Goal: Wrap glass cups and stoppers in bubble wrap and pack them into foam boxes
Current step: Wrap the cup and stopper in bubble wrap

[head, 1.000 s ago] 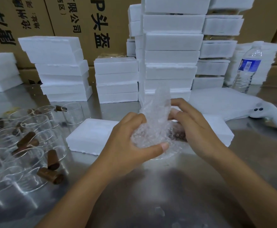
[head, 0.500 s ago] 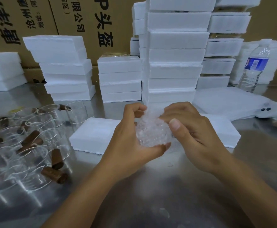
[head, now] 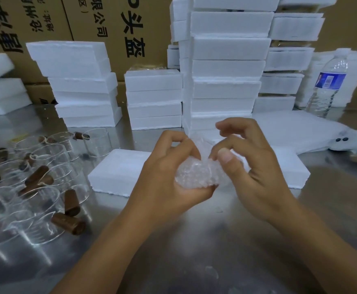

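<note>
**Steel bench: wrap being tucked shut**

Steel table (head: 194, 247) runs up to stacks of foam boxes (head: 226, 71), with printed cartons (head: 84, 22) behind them and a water bottle (head: 328, 81) at far right. Bare cups (head: 46, 166) and brown stoppers (head: 68, 223) lie jumbled at left, well apart from the hands.

The bundle (head: 196, 175) of bubble wrap is held above the table, in front of a single flat box (head: 118, 170) that lies just behind the hands. The left hand (head: 162, 183) grips it from the side, fingers curled over the top and thumb under it. The right hand (head: 256, 175) has its thumb pressed on the bundle's right end and its curled fingers pinching at the loose wrap that sticks up between the hands. What is inside cannot be made out through the bubbles.

This looks like the end of the wrapping step: the loose end is being folded in. Next, the tuck has to hold while one hand lets go, so the left hand's grip should stay firm but gentle on the glass. The flat box looks closed from here, so it probably needs opening before the bundle can go in.
</note>
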### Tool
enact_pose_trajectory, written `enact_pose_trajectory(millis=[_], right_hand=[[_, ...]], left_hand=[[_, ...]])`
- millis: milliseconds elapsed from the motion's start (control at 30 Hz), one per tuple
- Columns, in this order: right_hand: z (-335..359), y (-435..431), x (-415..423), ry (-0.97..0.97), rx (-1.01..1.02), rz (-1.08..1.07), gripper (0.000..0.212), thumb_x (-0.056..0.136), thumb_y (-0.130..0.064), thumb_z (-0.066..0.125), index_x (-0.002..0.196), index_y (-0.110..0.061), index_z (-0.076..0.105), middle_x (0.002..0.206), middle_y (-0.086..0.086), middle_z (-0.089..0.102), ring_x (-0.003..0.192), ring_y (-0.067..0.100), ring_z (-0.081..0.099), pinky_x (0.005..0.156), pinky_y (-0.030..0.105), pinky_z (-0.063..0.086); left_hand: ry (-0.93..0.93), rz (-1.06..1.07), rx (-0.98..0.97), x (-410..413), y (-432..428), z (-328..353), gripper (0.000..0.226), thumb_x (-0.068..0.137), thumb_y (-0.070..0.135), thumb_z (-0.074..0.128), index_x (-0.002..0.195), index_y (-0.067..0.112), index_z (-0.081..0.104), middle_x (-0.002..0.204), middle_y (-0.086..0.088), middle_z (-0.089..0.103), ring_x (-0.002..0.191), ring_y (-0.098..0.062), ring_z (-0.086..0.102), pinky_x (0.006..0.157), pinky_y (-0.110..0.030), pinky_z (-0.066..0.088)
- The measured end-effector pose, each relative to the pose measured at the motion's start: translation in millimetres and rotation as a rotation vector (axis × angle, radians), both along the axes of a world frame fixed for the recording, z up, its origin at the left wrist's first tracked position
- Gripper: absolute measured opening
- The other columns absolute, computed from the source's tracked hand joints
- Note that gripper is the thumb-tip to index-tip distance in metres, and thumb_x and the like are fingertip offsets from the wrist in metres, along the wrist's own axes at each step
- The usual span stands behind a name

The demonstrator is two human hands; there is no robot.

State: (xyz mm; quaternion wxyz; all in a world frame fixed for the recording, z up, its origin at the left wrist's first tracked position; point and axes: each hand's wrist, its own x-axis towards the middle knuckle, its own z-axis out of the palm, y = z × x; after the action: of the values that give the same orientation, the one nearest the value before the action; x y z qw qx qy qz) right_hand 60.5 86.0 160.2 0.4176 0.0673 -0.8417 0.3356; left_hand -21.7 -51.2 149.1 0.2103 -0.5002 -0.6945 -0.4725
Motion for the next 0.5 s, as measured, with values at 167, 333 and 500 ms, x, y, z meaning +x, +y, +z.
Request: enact_pose_trajectory(millis=[167, 333, 500], right_hand=[[1, 4, -2, 0.030, -0.156, -0.048, 0.029, 0.092, -0.043, 0.036, 0.093, -0.024, 0.058, 0.098, -0.015, 0.056, 0.097, -0.003, 0.053, 0.076, 0.011, 0.044], [-1, 11, -3, -0.113, -0.293, -0.033, 0.025, 0.094, -0.044, 0.039, 0.088, -0.035, 0.061, 0.089, -0.022, 0.065, 0.089, -0.002, 0.059, 0.077, 0.008, 0.042], [-3, 13, -9, -0.186, -0.536, 0.094, 0.015, 0.094, -0.020, 0.052, 0.086, -0.023, 0.065, 0.074, -0.009, 0.068, 0.065, 0.011, 0.063, 0.079, 0.042, 0.053]], left_hand=[[-0.079, -0.032, -0.050, 0, -1, -2, 0.039, 0.060, 0.045, 0.078, 0.078, 0.048, 0.044, 0.105, 0.016, 0.046, 0.096, 0.002, 0.050, 0.071, 0.000, 0.037], [-0.234, -0.016, 0.150, -4, 1, -1, 0.036, 0.059, 0.037, 0.081, 0.072, 0.043, 0.048, 0.099, 0.015, 0.050, 0.089, 0.010, 0.052, 0.064, 0.000, 0.039], [-0.349, 0.054, 0.135, -9, 0, -2, 0.035, 0.061, 0.050, 0.074, 0.086, 0.043, 0.051, 0.099, 0.020, 0.054, 0.094, 0.003, 0.053, 0.071, -0.006, 0.040]])
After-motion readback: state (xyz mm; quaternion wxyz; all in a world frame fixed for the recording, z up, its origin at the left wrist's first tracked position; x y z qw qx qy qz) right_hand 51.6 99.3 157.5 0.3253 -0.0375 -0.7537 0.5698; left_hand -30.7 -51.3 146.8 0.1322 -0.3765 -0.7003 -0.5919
